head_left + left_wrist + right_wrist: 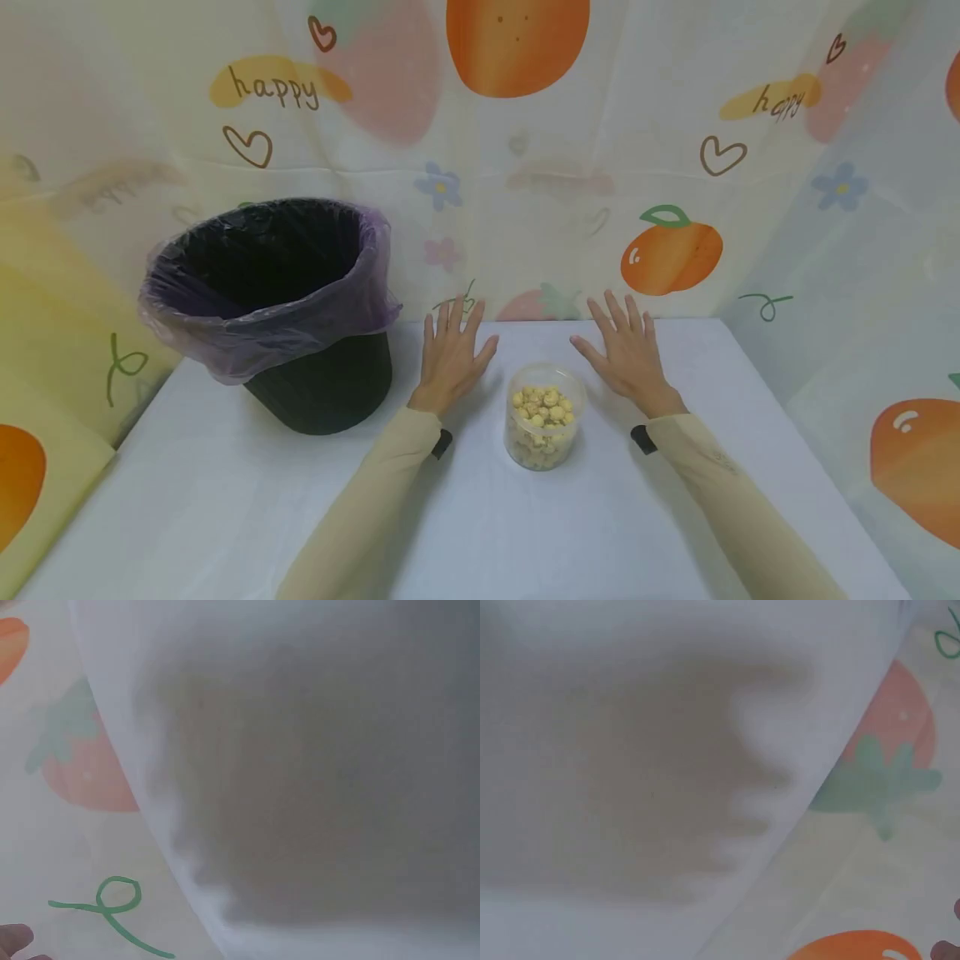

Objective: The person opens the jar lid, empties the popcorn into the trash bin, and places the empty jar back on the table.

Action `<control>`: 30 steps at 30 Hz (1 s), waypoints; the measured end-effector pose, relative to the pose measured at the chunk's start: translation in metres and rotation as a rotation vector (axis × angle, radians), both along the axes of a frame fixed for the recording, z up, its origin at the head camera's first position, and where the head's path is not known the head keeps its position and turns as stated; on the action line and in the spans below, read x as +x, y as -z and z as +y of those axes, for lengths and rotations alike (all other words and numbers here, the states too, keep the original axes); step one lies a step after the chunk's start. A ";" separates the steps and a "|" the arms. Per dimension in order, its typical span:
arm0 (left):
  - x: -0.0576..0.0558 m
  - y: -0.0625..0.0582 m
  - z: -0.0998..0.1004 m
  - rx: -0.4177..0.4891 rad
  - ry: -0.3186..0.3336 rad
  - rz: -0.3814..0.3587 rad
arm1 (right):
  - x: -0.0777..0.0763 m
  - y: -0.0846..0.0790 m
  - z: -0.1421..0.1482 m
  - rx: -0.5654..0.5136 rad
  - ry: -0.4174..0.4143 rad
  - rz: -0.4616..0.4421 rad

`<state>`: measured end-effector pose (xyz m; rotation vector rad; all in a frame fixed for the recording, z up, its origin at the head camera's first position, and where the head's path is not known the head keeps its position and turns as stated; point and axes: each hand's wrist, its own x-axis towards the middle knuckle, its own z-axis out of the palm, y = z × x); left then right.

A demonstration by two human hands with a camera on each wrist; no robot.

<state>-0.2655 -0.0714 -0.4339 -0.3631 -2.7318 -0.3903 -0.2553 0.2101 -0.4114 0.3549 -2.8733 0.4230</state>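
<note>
Both left hand [452, 354] and right hand [628, 357] are held empty, fingers spread, above the white table [540, 533]; a clear plastic tub [542, 457] of popcorn [544, 406] is set between the wrists. A ready stage is judged; for a grasp, inward lowering would be needed.

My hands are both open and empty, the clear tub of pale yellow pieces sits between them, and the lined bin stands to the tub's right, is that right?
The side is wrong: the head view shows the lined bin to the tub's left. Your left hand and right hand are as you say.
</note>
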 end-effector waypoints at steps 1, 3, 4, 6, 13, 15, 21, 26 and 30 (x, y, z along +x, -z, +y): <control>0.002 0.001 0.000 0.007 0.003 0.004 | 0.002 0.001 -0.001 -0.003 -0.004 -0.001; 0.005 0.002 -0.001 0.019 0.009 0.006 | 0.007 0.002 -0.001 -0.010 -0.010 -0.001; 0.007 0.003 -0.002 0.026 0.010 0.005 | 0.009 0.002 -0.002 -0.017 -0.012 0.002; 0.010 0.004 -0.002 0.042 0.013 -0.001 | 0.014 0.003 -0.002 -0.034 -0.015 0.002; 0.021 0.006 -0.003 0.073 0.025 -0.023 | 0.031 0.006 -0.005 -0.104 -0.033 0.012; 0.024 0.006 -0.002 0.083 0.029 -0.033 | 0.035 0.007 -0.006 -0.113 -0.041 0.017; 0.035 0.005 0.000 0.152 0.051 -0.069 | 0.047 0.010 -0.004 -0.166 -0.060 0.002; 0.044 0.004 0.002 0.198 0.076 -0.100 | 0.057 0.012 -0.002 -0.252 -0.071 -0.040; 0.052 0.004 0.005 0.245 0.111 -0.090 | 0.063 0.015 0.000 -0.314 -0.087 -0.052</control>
